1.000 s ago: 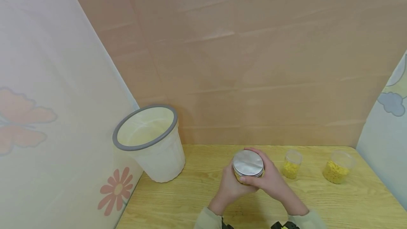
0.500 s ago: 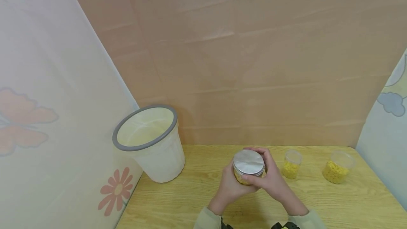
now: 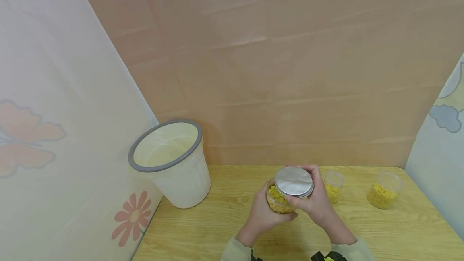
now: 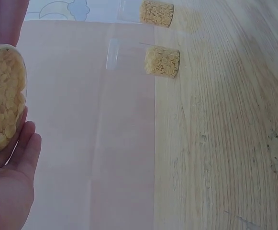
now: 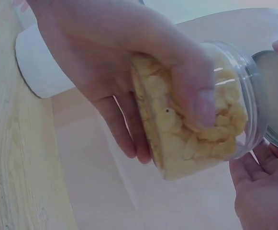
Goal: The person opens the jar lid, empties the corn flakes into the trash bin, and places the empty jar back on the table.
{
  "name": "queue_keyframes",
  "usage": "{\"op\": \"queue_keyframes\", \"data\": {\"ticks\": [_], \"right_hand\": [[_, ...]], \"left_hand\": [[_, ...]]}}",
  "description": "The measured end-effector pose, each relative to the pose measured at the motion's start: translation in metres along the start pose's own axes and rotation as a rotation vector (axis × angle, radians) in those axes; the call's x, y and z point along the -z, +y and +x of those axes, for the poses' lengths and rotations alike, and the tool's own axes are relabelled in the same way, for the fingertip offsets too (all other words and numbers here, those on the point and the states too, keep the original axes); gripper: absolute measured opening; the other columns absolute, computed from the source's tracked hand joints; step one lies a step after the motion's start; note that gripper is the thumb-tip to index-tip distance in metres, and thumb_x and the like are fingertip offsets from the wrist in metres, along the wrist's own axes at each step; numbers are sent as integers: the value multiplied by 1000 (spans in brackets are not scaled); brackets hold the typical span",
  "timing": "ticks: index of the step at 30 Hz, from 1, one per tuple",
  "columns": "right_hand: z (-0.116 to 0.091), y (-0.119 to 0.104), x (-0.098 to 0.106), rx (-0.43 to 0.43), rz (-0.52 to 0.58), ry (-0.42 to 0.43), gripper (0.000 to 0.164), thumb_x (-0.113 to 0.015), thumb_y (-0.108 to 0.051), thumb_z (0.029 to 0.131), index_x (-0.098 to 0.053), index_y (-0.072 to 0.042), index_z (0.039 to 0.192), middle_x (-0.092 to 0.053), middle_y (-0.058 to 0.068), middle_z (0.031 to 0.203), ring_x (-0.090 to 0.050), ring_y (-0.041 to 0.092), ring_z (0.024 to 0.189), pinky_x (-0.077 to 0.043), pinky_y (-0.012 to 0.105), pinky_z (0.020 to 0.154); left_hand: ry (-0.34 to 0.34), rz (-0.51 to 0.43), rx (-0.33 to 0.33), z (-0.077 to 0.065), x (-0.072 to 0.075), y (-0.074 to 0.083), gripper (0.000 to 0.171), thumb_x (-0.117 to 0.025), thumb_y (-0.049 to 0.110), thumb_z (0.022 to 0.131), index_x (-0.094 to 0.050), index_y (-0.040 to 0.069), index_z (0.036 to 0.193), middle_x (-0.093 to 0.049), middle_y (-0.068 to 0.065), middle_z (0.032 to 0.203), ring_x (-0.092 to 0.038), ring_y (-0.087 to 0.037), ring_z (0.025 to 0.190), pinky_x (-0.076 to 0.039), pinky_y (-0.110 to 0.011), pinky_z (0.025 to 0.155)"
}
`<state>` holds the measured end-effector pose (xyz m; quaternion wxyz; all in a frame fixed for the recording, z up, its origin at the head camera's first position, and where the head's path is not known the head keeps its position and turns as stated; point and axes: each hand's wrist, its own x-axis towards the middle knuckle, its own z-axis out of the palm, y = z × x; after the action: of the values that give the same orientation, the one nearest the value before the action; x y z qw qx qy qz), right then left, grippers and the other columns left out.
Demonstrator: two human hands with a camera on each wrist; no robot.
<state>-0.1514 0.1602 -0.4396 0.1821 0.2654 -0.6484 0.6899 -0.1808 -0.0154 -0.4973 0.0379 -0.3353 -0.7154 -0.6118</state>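
My left hand (image 3: 264, 212) grips a clear jar (image 5: 196, 120) filled with yellow flakes, its thumb across the side in the right wrist view. A round silver lid (image 3: 294, 181) is held at its edge by my right hand (image 3: 318, 204). The lid is off the jar's mouth, shifted right and tilted, so the flakes inside show in the head view. In the left wrist view the jar's base (image 4: 4, 98) faces the camera, and the left fingers (image 4: 28, 148) lie along its side. Part of the right hand shows at that view's top left corner.
A small jar (image 3: 333, 186) of yellow flakes stands right of my right hand, partly covered by it. Farther right is a wider jar (image 3: 385, 191) of flakes. A white bin (image 3: 188, 180) with a grey rim stands at the left. All rest on the wooden table (image 3: 203, 233).
The lid sat on the jar before; my right hand has lifted it off and moved it to the right. The jar stays in my left hand, its opening now partly uncovered.
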Motion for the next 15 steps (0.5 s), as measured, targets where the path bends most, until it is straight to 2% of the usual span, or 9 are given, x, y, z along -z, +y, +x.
{"op": "queue_keyframes", "data": {"ticks": [4,6,11,15], "right_hand": [[2,-2,1,-3,18,-6,73,-75,24,70,-30,13,127,-52,28,139,-58,22,121,-50,27,97],[2,-3,1,6,26,17,74,-75,25,68,-30,14,126,-54,29,137,-59,23,119,-50,28,96],[1,-4,3,62,10,116,75,-74,26,63,-32,16,125,-62,13,129,-61,19,111,-52,23,89],[1,-3,7,100,37,142,75,-70,30,62,-31,18,125,-60,8,130,-60,18,110,-53,22,86]], "left_hand": [[-2,-9,33,-2,2,-1,83,-93,13,73,-49,28,142,-63,5,127,-63,-16,109,-55,-34,89],[8,-9,54,-3,3,-1,82,-93,14,72,-51,29,140,-63,5,127,-63,-16,109,-55,-34,90],[32,-16,77,-3,8,0,78,-92,13,72,-52,29,138,-63,5,127,-62,-17,111,-54,-36,91],[47,-14,68,-4,14,-1,78,-92,15,74,-52,28,139,-62,5,126,-63,-17,110,-54,-36,91]]}}
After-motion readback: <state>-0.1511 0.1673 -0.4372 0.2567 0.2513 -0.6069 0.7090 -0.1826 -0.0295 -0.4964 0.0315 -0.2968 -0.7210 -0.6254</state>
